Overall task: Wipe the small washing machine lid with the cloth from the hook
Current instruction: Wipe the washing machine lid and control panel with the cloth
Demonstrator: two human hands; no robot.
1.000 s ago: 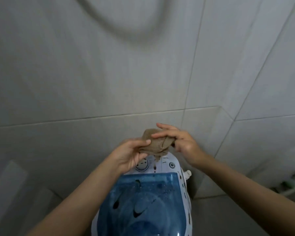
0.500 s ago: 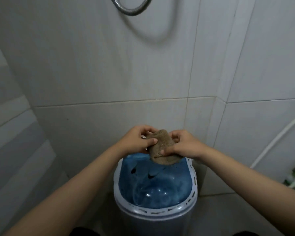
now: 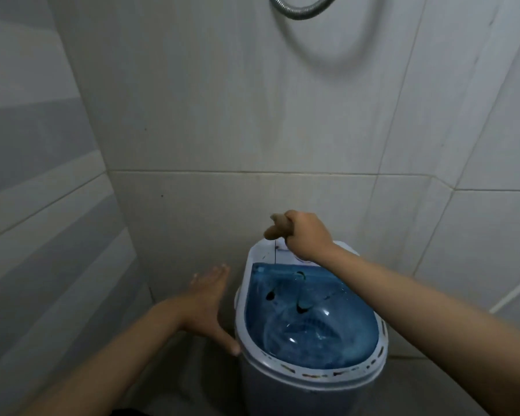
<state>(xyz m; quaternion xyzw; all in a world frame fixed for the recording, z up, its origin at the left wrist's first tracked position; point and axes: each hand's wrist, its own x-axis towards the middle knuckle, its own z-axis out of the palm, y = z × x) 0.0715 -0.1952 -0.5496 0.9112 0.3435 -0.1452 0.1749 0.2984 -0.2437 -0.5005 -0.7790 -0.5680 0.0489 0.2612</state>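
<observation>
Washing machine (image 3: 309,382): a small round tub with a white top rim; it stands on the floor in the corner of a tiled room and is the landmark for the lines below.
Lid (image 3: 309,313): translucent blue and closed on top of the washing machine; it fills most of the rim, and a few dark marks show on or through its far half.
Control panel (image 3: 264,250): a white strip at the far end of the washing machine, just beyond the lid, partly covered by the right hand.
Cloth (image 3: 275,228): brown and bunched up; it sits above the far end of the washing machine, over the control panel, with only its end sticking out of the fist toward the wall.
Right hand (image 3: 305,235): closed in a fist around the cloth, above the far end of the washing machine.
Left hand (image 3: 206,304): empty, flat and spread wide to the left of the washing machine, its thumb tip at the white rim.
Shower hose (image 3: 300,7): a metal loop on the wall, high above the washing machine.
</observation>
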